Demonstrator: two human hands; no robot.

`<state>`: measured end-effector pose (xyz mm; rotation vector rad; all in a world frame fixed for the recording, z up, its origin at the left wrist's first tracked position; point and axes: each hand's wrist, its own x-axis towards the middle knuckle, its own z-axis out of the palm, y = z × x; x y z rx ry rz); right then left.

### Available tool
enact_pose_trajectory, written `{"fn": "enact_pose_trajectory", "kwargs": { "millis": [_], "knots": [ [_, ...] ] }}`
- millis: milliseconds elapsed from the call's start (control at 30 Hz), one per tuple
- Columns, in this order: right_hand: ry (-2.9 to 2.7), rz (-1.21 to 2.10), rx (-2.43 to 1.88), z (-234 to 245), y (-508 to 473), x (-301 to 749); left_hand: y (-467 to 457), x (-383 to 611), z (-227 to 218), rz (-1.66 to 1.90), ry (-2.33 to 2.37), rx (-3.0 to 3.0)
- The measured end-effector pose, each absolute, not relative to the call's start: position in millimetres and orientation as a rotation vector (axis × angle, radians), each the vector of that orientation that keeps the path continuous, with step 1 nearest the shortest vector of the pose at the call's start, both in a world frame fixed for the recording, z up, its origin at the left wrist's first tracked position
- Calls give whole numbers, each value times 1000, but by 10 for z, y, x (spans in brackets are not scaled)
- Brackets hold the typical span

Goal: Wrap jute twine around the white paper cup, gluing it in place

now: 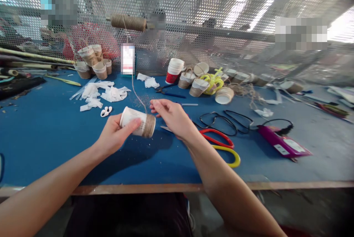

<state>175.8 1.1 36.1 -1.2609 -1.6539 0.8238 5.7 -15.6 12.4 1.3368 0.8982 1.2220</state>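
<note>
Cup (127, 117) in left hand (116, 132), fingers snug around it; right hand (172, 117) beside twine (149, 125), fingers' hold unclear.

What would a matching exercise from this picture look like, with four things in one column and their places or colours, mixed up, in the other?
Things:
1. Twine spool
2. Scissors
3. Partly wrapped cup
4. Boxy device with a black cable

Places and colours:
A. Held in the left hand
B. Purple
C. Lying level, above the blue table
D. One red handle, one yellow

Right pairs: 1-C, 2-D, 3-A, 4-B
</note>
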Motion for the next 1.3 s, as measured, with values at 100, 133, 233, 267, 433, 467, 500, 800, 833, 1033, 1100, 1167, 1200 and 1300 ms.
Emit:
{"fn": "enact_pose_trajectory", "kwargs": {
  "millis": [100, 133, 233, 267, 433, 467, 500, 800, 833, 1033, 1100, 1167, 1200, 1300],
  "knots": [
    [-1665, 737, -1291, 398, -37, 1755, -98, 85, 117, 1271, 900, 1138],
    [-1692, 745, -1286, 413, -69, 1739, -86, 88, 119, 1276, 901, 1103],
    [-1787, 811, -1257, 438, -171, 1670, -76, 87, 135, 1270, 916, 1061],
    [-1808, 824, -1250, 436, -196, 1647, -79, 86, 140, 1269, 921, 1059],
    [-1824, 814, -1255, 384, -231, 1597, -91, 92, 134, 1272, 915, 1082],
    [-1815, 814, -1257, 376, -227, 1597, -89, 93, 127, 1276, 915, 1088],
    [-1804, 819, -1261, 372, -222, 1598, -86, 93, 119, 1281, 917, 1096],
    [-1627, 1009, -1322, 478, -176, 1681, -123, 47, 139, 1344, 977, 1528],
    [-1638, 1028, -1315, 479, -168, 1694, -135, 44, 150, 1341, 976, 1587],
    [-1687, 1086, -1215, 435, -121, 1730, -143, -34, 273, 1166, 1027, 1681],
    [-1704, 1096, -1200, 431, -122, 1729, -115, -95, 340, 1046, 1026, 1614],
    [-1720, 1081, -1186, 440, -133, 1726, -77, -159, 404, 968, 1025, 1512],
    [-1731, 1060, -1177, 447, -140, 1723, -55, -186, 430, 963, 1015, 1454],
    [-1804, 938, -1139, 469, -165, 1706, 14, -232, 460, 1014, 925, 1205]
  ]
}}
